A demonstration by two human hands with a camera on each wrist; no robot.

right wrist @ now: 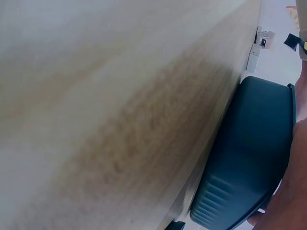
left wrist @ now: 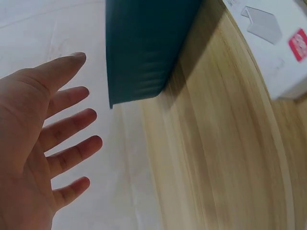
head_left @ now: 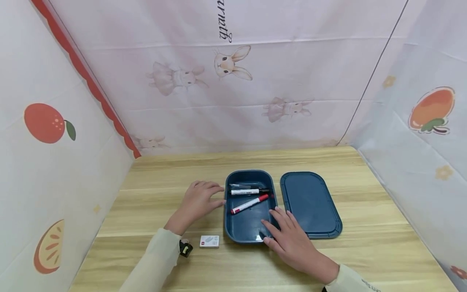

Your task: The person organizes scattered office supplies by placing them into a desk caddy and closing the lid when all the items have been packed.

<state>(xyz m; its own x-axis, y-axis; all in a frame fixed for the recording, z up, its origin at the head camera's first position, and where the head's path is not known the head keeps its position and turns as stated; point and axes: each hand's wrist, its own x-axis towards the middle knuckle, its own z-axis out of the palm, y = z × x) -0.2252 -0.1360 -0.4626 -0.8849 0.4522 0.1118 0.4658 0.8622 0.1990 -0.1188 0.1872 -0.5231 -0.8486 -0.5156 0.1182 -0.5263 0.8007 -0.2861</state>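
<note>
A dark blue plastic box (head_left: 244,229) stands on the wooden table without its lid. Inside lie a red-capped marker (head_left: 249,204), a black-capped marker (head_left: 243,192) and a slim clear pen (head_left: 240,186) behind it. My left hand (head_left: 198,198) is at the box's left side, fingers spread and holding nothing; the left wrist view shows its fingertips apart from the box wall (left wrist: 139,52). My right hand (head_left: 290,241) lies over the right front rim with loosely bent fingers reaching above the inside. In the right wrist view it is mostly hidden behind the box (right wrist: 254,143).
To the right of the box lies its flat blue lid (head_left: 310,202). A small white carton (head_left: 209,241) with a staple-like picture sits at the box's front left. Printed cloth walls (head_left: 204,129) bound the table (head_left: 146,207) behind and on both sides.
</note>
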